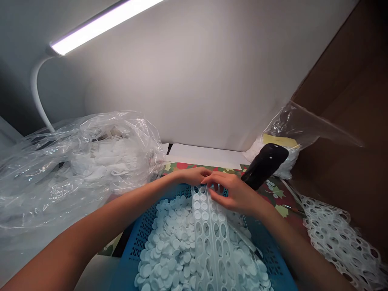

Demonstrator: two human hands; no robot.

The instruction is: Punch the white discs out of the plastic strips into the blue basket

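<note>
A narrow white perforated plastic strip (214, 246) runs down the middle of the view, with round white discs still seated in several holes near its top end. My right hand (233, 195) grips that top end with curled fingers. My left hand (191, 176) reaches in from the left, and its fingertips meet the far edge of the strip beside my right hand. Beneath the strip, a blue plastic mesh basket (138, 246) holds a heap of loose white discs (169, 246). The strip hides part of the heap.
A clear plastic bag (81, 169) of white material lies to the left. A black handle-like object (263, 165) stands just beyond my right hand. Punched white sheet scrap (339, 242) lies at right beside a cardboard box wall (342, 81). A white lamp (91, 30) shines overhead.
</note>
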